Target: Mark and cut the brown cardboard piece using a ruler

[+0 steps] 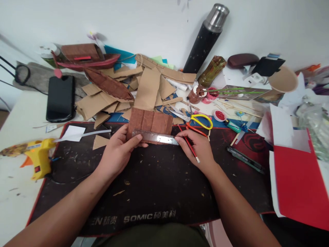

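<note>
Brown cardboard (151,120), ruler (156,138) atop, sits clamped between left fingers (135,140), right fingers (181,141) pinching ruler and pencil (192,149).

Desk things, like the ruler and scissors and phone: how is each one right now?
Clear ruler: along brown cardboard's near edge, left hand's thumb on it
Brown cardboard: creased, held
Red pencil: in right hand
Scissors: lying down
Phone: lying, screen dark
Glue gun: on its side
Flask: lid on
</note>
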Demonstrator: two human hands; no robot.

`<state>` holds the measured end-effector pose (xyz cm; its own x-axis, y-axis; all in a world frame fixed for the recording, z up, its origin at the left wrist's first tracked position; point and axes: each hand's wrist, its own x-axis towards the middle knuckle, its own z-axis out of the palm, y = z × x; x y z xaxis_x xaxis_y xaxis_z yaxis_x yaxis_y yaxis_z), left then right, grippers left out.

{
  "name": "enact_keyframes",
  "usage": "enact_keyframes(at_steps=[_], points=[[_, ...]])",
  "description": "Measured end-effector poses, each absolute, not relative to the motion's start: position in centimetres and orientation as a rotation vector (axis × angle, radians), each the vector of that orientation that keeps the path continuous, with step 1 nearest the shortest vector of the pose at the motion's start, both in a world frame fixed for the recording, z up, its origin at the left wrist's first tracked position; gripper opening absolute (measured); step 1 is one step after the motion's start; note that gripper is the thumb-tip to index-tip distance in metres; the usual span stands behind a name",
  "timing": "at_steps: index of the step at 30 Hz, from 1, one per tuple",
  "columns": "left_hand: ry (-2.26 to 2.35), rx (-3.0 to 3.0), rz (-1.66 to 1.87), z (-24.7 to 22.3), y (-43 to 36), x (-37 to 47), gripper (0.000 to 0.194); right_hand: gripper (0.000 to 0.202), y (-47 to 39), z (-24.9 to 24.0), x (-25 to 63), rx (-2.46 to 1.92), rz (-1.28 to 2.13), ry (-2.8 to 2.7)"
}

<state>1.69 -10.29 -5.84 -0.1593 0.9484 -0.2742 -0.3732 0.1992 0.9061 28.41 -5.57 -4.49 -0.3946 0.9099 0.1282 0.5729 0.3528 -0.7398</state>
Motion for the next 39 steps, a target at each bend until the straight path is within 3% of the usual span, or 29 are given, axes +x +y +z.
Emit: enact_keyframes(at_steps=[23,32,39], points=[[1.138,0.593,1.344,-5.8,-10.4,1.5,0.03,0.016,-5.6,-4.8,28.4,-1.279,0.822,-2.074],[1.109,0.424,1.413,-4.8,-9.9,1.5,0.02,0.035,-5.3,-5.2,28.5,-1.342,1.114,-1.506],[1.05,0.472,1.346,-4.9,-10.1,1.4,0.034,0.051,-3.7,-4.8,27.7,-1.216,1.379,-0.989]])
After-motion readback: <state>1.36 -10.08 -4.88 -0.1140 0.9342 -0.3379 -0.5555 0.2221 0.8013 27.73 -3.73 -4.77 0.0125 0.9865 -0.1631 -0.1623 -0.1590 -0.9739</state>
